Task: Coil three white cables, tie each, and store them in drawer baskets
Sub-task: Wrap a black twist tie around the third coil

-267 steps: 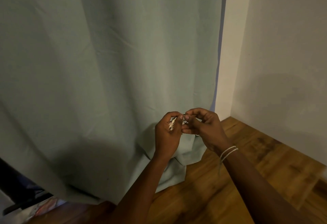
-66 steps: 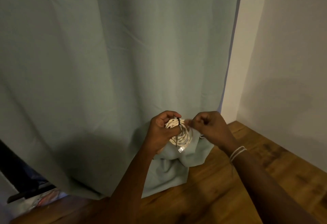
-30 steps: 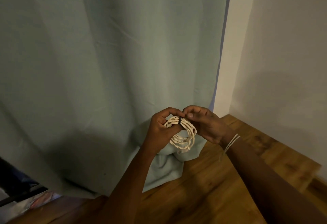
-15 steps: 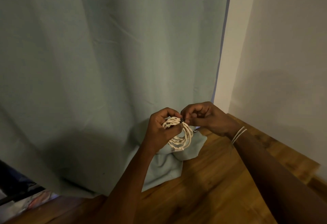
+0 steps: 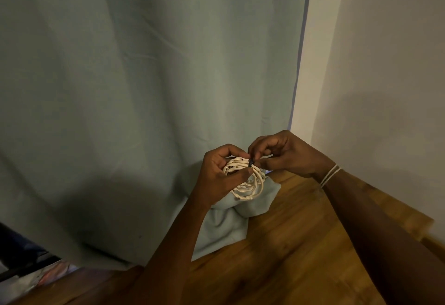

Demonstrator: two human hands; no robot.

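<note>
One coiled white cable [image 5: 245,179] resting in the curled fingers of the left hand [image 5: 220,174], right hand [image 5: 281,155] pinching the dark tie [image 5: 251,162] at fingertips: possibly slipping, loops springing loose below thumb.

A white cable [image 5: 245,179] is wound into a small round coil of many loops, held up in the air in front of a pale curtain, above the wooden floor. A thin black tie [image 5: 251,162] wraps the strands together at the coil's top edge (it is too small to tell whether it is fully fastened). The lower loops hang loose and slightly splayed.
</note>
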